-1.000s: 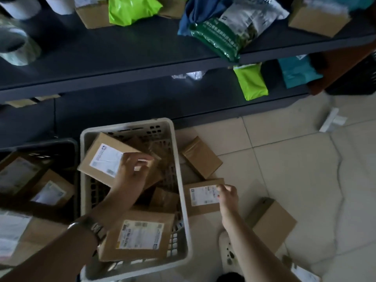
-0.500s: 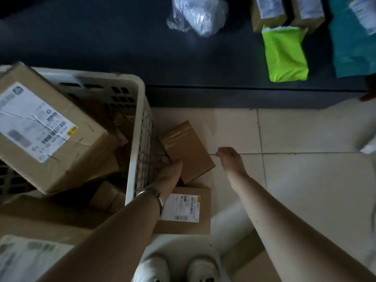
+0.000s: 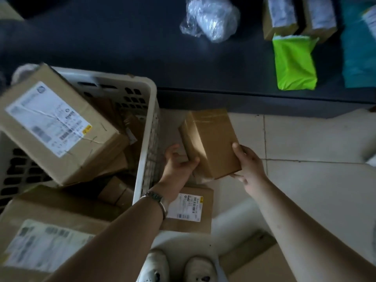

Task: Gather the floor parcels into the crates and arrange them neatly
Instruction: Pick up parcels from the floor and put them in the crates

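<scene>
A plain cardboard parcel [image 3: 211,142], lifted just beside the white crate [image 3: 149,127], is clamped between the left hand [image 3: 179,162] and right hand [image 3: 247,165]; next, seemingly, it must be carried over the crate's rim and laid flat inside.

Parcel storeroom: dark shelving [image 3: 101,37] stocked with labelled cartons [image 3: 279,17] and poly mailers [image 3: 294,64], 1 white crate [image 3: 146,139] of boxes, tiled floor [image 3: 305,180].
</scene>
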Demonstrator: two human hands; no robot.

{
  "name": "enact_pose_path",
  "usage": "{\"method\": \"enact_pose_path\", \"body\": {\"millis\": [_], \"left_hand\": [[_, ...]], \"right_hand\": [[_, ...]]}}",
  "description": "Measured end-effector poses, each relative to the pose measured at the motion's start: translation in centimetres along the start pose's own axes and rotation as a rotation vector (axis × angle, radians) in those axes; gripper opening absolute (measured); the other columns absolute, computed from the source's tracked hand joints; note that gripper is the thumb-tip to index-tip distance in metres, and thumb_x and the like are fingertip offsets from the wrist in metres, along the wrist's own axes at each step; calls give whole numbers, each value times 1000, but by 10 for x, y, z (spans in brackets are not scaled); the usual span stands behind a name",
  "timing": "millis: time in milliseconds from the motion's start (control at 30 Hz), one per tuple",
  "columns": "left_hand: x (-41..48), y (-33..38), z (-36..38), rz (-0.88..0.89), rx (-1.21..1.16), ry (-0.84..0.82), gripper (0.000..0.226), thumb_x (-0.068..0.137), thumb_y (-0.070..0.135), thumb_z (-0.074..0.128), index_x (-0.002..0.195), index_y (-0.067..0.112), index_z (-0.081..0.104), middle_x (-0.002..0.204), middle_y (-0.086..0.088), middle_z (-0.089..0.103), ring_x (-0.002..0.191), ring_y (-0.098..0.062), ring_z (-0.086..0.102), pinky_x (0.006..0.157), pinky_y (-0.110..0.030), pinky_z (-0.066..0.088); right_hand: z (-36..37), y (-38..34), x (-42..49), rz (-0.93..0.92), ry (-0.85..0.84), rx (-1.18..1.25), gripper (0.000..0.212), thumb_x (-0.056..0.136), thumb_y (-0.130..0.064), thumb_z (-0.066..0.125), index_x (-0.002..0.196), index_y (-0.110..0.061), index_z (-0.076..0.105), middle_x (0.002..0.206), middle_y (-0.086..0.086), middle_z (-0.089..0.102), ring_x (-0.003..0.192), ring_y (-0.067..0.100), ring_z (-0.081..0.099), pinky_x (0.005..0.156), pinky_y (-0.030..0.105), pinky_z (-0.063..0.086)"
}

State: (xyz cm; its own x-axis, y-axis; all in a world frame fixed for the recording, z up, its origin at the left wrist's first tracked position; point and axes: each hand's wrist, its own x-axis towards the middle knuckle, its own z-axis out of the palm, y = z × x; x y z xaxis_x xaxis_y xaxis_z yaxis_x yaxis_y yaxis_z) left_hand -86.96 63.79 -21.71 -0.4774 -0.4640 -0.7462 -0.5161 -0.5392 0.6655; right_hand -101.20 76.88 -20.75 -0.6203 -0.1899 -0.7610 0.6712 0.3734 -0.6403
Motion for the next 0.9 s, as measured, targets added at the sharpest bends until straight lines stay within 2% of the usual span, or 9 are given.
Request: {"method": "enact_pose_path", "body": {"millis": [133,267,333,433,533,600,700,767,900], "left_hand": [[-48,43,8,-59,119,-30,107,42,70,84,129,37,32,128,-1,51,114,-22,57,89,-44,55],[-118,105,16,37,86,-277,66,70,57,66,124,20,54,103,3,72,88,-12,72,73,-25,57],[-141,122,7,6,-22,-242,53,80,61,55,121,27,53,110,3,69,94,-13,71,82,-33,57],[-176,144,-15,12,-34,-192,56,92,64,34,116,22,62,114,-6,69,106,-23,67,98,-50,48],[-215,175,-28,161,132,-166,17,94,36,58,103,22,58,116,-11,63,103,-26,66,87,-44,56],[-239,203,-36,233,278,-52,42,79,41,74,110,32,48,127,-9,46,105,-23,61,75,-33,60],[-266,239,-56,314,368,14,105,60,63,79,143,36,21,131,2,43,110,-12,59,83,-32,58],[-274,252,-76,283,171,-122,86,76,49,73,143,31,23,115,1,65,95,-11,70,79,-33,60],[-269,262,-131,103,-184,-144,67,86,72,42,129,22,56,109,-10,73,95,-26,72,79,-42,57]], "right_hand": [[-18,-40,-53,67,-28,97,34,91,-43,65,117,-21,61,110,-4,64,98,15,60,87,54,53],[-26,-76,-106,-11,-130,-57,28,99,-42,55,121,-27,61,121,8,67,108,26,66,86,55,56],[-28,-99,-134,-148,-143,-115,19,100,-30,55,116,-35,63,116,6,70,108,25,66,83,51,56],[-30,-139,-181,-199,-406,-69,40,96,-56,46,127,-35,61,121,-3,70,116,21,64,91,46,51],[-27,-166,-223,-152,-573,-53,60,92,-58,56,139,-22,52,132,10,64,122,29,61,105,52,45],[-19,-179,-250,-91,-663,12,57,96,-47,55,144,-18,47,136,14,60,125,34,58,106,52,44],[1,-190,-279,-8,-714,137,50,102,-41,40,145,-15,47,140,16,57,128,36,55,100,49,50],[22,-196,-294,26,-718,196,48,101,-39,44,140,-13,53,135,16,61,122,36,60,94,47,53],[70,-196,-304,74,-722,332,31,93,-29,54,113,-11,69,102,12,74,90,28,73,71,39,60]]}}
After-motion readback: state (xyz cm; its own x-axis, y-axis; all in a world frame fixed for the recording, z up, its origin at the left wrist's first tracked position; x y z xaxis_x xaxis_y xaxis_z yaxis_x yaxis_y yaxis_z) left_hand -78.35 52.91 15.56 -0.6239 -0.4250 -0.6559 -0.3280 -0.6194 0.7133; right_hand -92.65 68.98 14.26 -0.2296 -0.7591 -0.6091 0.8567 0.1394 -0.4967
